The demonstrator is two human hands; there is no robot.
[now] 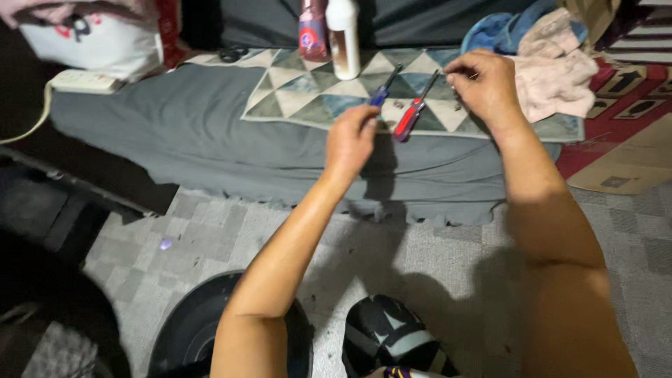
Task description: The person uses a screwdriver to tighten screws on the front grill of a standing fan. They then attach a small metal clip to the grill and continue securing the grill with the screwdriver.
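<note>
A view from above of a person's two bare arms reaching forward over a low grey mattress that lies on a floor of grey carpet tiles.

The left hand is loosely curled, its fingers drawn together near the handle end of a blue-handled screwdriver. Whether it actually grips the handle cannot be told, because the back of the hand hides the contact. The right hand is raised a little further away, its thumb and fingertips pinched together on something very small – too tiny to identify.

Two screwdrivers lie side by side, both slanted the same way, on a cloth with a pattern of grey, white and blue triangles spread over the mattress. The second one, a red-handled screwdriver, rests between the two hands, touched by neither. A few small dark bits lie on the cloth near the tools; they are too small to make out.

Two bottles stand upright at the far edge of the cloth, just beside each other – a white bottle and a reddish bottle. To the right is a heap of crumpled rags, pink and blue. At far left, a white power strip sits on the mattress edge below a white bag. Near the bottom, a dark round disc lies on the floor.
</note>
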